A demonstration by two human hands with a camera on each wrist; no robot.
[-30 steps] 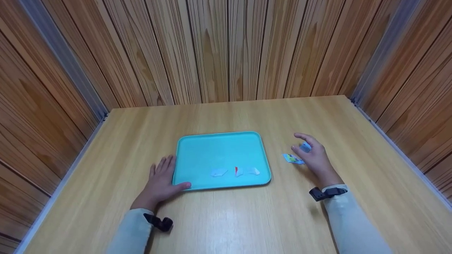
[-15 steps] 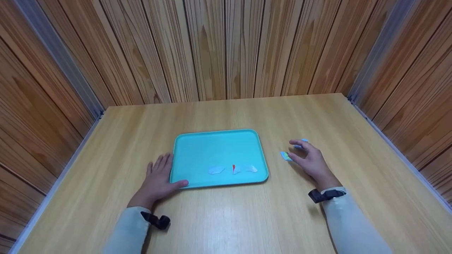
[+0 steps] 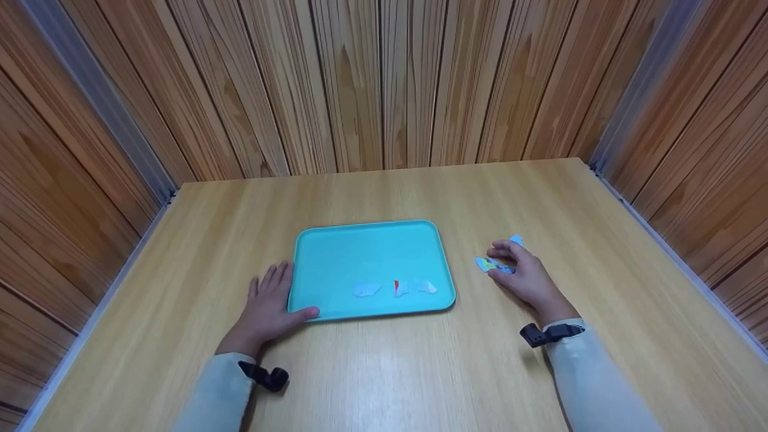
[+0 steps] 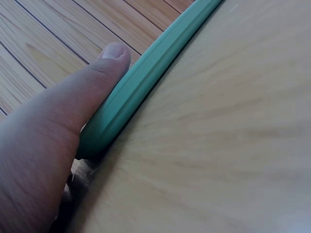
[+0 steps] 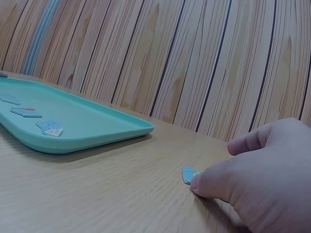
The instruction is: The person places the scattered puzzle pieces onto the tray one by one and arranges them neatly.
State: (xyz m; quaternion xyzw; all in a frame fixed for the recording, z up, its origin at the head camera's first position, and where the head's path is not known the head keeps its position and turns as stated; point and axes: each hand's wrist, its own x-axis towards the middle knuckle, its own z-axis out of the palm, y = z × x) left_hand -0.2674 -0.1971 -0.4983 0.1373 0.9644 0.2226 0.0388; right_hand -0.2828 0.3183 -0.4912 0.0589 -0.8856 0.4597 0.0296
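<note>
In the head view, my left hand (image 3: 269,309) rests at the near left corner of a turquoise tray (image 3: 366,240). Its fingers lie straight along the left side, and the thumb touches the front rim. To the right of the tray, my right hand (image 3: 531,282) hovers low over a flat blue puzzle piece (image 3: 493,264) with yellow-green print. The thumb tip is right at that piece's edge in the right wrist view, while the forefinger stays raised above it. Behind the right fingers, a second blue puzzle piece (image 3: 516,239) is mostly hidden.
Three pale puzzle pieces lie in a row near the tray's front: a left piece (image 3: 366,290), a middle piece (image 3: 401,288) with a red patch, and a right piece (image 3: 426,287). Wood-panelled walls (image 3: 360,90) enclose the wooden table (image 3: 384,372) at the back and sides.
My right hand has come down and slightly left, from the far piece toward the nearer printed piece, its fingers drawing closer together. The left hand keeps its place on the tray.
</note>
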